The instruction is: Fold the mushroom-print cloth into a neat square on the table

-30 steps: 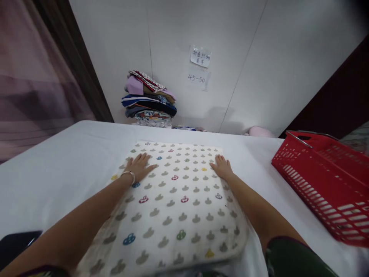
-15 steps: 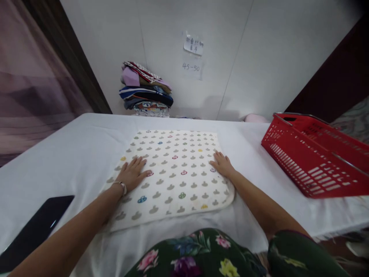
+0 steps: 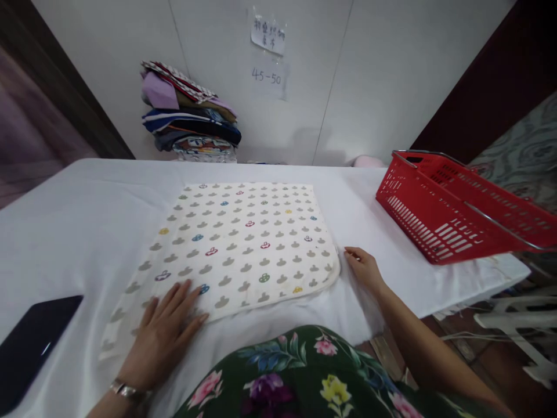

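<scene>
A cream cloth (image 3: 256,255) printed with grey, red, blue, green and yellow mushroom shapes lies flat on the white-covered table, its lower right corner rounded. My left hand (image 3: 163,325) rests palm down, fingers spread, over its near left part and front edge. A bracelet circles that wrist. Just off the right edge of the cloth, my right hand (image 3: 364,270) hovers or rests by the white cover, fingers loosely bent toward the cloth; no object shows in it, and a small gap separates it from the cloth.
A red plastic basket (image 3: 452,215) with metal handles stands at the table's right end. Folded fabrics (image 3: 191,116) are stacked at the back left against the wall. A black phone (image 3: 37,348) lies at the near left. Paper notes (image 3: 267,75) hang on the wall.
My left hand has slid back toward the near left edge of the cloth. My right hand has left the cloth and is now beside its right edge. The camera view has shifted.
</scene>
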A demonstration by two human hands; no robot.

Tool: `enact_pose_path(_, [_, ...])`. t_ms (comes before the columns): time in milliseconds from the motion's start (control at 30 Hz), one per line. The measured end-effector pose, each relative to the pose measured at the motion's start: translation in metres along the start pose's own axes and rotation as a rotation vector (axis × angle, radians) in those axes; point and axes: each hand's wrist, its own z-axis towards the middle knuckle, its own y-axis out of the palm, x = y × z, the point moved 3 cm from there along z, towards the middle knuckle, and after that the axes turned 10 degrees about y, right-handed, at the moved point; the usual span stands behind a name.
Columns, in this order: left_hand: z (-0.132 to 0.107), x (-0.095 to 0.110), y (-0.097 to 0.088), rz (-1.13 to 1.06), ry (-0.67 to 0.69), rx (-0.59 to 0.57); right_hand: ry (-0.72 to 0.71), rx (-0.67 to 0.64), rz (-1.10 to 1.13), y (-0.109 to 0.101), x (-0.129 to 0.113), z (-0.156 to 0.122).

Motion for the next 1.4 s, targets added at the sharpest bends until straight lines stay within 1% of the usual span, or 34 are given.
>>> enact_pose_path(67, [-0.001, 0.005, 0.002, 0.004, 0.047, 0.021, -0.153, -0.054, -0.045, 0.003, -0.010, -0.011])
enact_pose_path(133, [-0.003, 0.008, 0.002, 0.015, 0.087, 0.039, -0.373, -0.135, -0.113, 0.008, -0.021, -0.024])
enact_pose_path(200, [-0.005, 0.007, 0.000, 0.033, 0.121, 0.040, -0.569, -0.222, -0.216, 0.016, -0.026, -0.037])
enact_pose_path(233, [-0.006, 0.006, -0.001, 0.041, 0.137, 0.036, -0.630, -0.261, -0.272, 0.019, -0.026, -0.042])
enact_pose_path(267, [-0.008, 0.005, -0.002, 0.047, 0.150, 0.031, -0.657, -0.293, -0.326, 0.022, -0.023, -0.045])
enact_pose_path(333, [-0.014, 0.000, -0.005, 0.050, 0.168, 0.026, -0.654, -0.323, -0.394, 0.025, -0.015, -0.047])
enact_pose_path(433, [-0.027, -0.012, -0.007, 0.045, 0.171, 0.036, -0.612, -0.353, -0.433, 0.024, -0.007, -0.045])
enact_pose_path(500, [-0.036, -0.019, -0.006, 0.049, 0.152, 0.049, -0.590, -0.375, -0.450, 0.023, -0.009, -0.043])
enact_pose_path(567, [-0.042, -0.026, -0.006, 0.057, 0.129, 0.073, -0.581, -0.374, -0.467, 0.021, -0.017, -0.041])
enact_pose_path(667, [-0.046, -0.031, -0.009, 0.073, 0.135, 0.089, -0.617, -0.390, -0.493, 0.022, -0.030, -0.039])
enact_pose_path(733, [-0.047, -0.032, -0.015, 0.105, 0.163, 0.092, -0.664, -0.465, -0.514, 0.026, -0.034, -0.041])
enact_pose_path(800, [-0.050, -0.035, -0.020, 0.147, 0.181, 0.091, -0.709, -0.534, -0.531, 0.029, -0.031, -0.044])
enact_pose_path(867, [-0.053, -0.039, -0.023, 0.183, 0.176, 0.093, -0.739, -0.546, -0.541, 0.031, -0.023, -0.046])
enact_pose_path(1000, [-0.063, -0.046, -0.022, 0.220, 0.120, 0.126, -0.790, -0.490, -0.546, 0.033, -0.008, -0.047])
enact_pose_path(1100, [-0.067, -0.051, -0.017, 0.214, 0.061, 0.139, -0.825, -0.428, -0.553, 0.032, -0.003, -0.047])
enact_pose_path(1300, [-0.064, -0.058, -0.015, 0.210, -0.053, 0.129, -0.902, -0.320, -0.572, 0.034, 0.002, -0.045])
enact_pose_path(1400, [-0.061, -0.060, -0.016, 0.192, -0.067, 0.135, -0.891, -0.207, -0.586, 0.037, 0.007, -0.039])
